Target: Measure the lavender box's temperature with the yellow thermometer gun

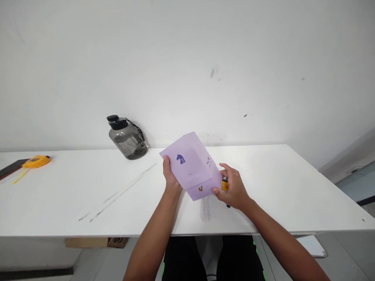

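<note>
A lilac paper box [195,164], printed with a blue horse head and small gold and dark marks, is held tilted above the white table. My left hand [172,175] is closed on its left edge, thumb on top and fingers hidden beneath. At the lower right corner, my right hand [233,187] has its thumb against the end of the box and its fingers curled around the side. Between that hand and the box shows part of an orange-and-black object [225,185], mostly hidden. Below the box lies a clear, ruler-like strip [206,210].
A grey see-through bottle [128,140] with a black lid stands near the wall. Far left on the white table [73,187] are a yellow tape measure [37,161] and a dark flat object [12,168]. Under the table is a cardboard box [96,242].
</note>
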Demonstrator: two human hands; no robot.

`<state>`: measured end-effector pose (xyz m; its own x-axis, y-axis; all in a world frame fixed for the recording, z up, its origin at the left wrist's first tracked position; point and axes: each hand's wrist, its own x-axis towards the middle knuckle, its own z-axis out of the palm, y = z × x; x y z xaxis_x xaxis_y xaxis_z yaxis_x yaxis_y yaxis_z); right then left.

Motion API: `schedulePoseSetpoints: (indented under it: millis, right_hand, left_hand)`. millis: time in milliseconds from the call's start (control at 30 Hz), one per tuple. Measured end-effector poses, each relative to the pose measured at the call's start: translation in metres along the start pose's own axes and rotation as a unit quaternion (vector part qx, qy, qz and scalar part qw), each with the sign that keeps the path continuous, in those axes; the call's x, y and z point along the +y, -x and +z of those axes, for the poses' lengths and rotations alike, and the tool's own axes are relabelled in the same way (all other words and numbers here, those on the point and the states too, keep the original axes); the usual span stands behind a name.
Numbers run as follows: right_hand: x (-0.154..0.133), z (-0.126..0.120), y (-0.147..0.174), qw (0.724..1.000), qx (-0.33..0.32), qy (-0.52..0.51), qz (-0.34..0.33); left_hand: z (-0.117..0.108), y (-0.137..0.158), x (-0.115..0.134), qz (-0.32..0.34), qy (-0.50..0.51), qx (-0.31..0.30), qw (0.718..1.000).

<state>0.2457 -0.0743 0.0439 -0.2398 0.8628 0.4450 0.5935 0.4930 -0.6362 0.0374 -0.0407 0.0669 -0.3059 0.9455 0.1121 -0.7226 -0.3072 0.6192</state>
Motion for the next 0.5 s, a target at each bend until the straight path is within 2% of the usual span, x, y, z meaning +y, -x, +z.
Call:
schedulePoseSetpoints:
  millis: [500]
  right_hand:
    - [0.0086,0.0009,0.0034,0.995,-0.021,0.049,-0.083]
  left_hand:
    - [-0.0039,-0.0094,0.0085,-0.002,0.057,0.010,0.998]
